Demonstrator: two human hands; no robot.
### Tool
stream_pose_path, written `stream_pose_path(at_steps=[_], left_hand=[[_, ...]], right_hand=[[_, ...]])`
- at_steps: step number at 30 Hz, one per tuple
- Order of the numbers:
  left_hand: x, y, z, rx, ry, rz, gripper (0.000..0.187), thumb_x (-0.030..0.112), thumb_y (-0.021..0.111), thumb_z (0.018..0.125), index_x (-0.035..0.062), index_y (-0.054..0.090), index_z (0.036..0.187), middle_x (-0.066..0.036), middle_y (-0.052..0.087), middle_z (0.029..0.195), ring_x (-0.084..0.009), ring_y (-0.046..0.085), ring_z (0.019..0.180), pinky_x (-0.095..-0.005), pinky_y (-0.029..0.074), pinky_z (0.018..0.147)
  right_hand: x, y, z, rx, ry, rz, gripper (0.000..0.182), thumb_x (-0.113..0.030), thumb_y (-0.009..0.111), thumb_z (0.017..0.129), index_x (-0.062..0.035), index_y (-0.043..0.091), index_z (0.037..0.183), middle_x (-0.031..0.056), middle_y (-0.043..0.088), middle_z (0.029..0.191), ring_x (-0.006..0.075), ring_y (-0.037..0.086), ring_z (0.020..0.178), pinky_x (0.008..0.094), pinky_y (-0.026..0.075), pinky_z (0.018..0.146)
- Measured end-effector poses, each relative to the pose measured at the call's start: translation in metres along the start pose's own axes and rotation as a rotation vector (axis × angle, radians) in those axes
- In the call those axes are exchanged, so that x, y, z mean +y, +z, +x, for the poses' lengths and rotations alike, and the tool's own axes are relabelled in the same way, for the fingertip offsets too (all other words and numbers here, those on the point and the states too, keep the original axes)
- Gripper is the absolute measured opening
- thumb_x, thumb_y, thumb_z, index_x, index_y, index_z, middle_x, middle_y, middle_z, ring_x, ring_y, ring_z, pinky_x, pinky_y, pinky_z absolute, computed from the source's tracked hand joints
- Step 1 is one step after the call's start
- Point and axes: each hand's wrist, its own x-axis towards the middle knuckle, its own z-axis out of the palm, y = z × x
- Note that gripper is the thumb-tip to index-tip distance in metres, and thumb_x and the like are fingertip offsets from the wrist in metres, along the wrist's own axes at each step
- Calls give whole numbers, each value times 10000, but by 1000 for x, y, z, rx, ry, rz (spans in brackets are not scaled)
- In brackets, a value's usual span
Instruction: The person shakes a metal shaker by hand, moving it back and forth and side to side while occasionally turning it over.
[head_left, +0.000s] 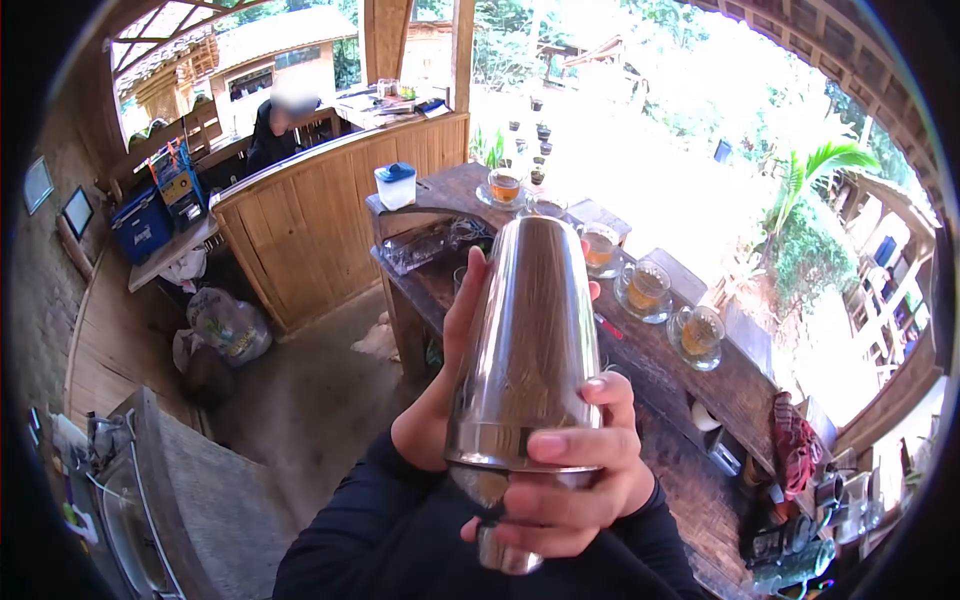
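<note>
A silver metal shaker (pixel 530 350) is held up close to the camera, its broad end at the top and its narrow cap at the bottom. My left hand (pixel 462 325) wraps its left side, with fingertips showing beyond the far edge. Around the lower right part curl the fingers of my right hand (pixel 580 470), over the seam and near the cap. Behind the shaker, glass cups of amber drink on saucers stand in a row along the wooden counter, among them one cup (pixel 645 286) and another (pixel 698 332) at the right.
A lidded white container (pixel 396 186) stands at the counter's left end. Beyond a wooden partition (pixel 330 210) is another person (pixel 278 130). Plastic bags (pixel 228 325) lie on the floor. A red cloth (pixel 795 445) and glassware are at the right, a sink (pixel 130 530) at lower left.
</note>
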Motion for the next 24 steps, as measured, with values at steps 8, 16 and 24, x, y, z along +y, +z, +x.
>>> stream_pose_path(at_steps=[8,16,24], left_hand=[[-4,-69,9,350,195,-5,593,515,364,963,26,491,1274,-155,581,1183,-261,618,1016,-394,529,863],[-1,-75,4,199,48,-157,562,519,379,959,39,517,1218,-134,601,1115,-250,617,992,-401,526,863],[2,-6,-6,10,29,-38,658,606,404,920,48,527,1245,-170,604,1151,-261,637,969,-420,524,862]], right_hand=[[13,15,4,63,352,12,474,-149,834,557,-117,663,998,127,648,1019,320,632,972,486,499,824],[25,38,-11,78,571,30,465,-216,818,576,-143,658,1007,115,654,992,303,628,989,526,471,841],[-4,8,-2,2,-88,99,470,-395,848,577,-201,638,949,92,603,961,365,613,999,606,464,838]])
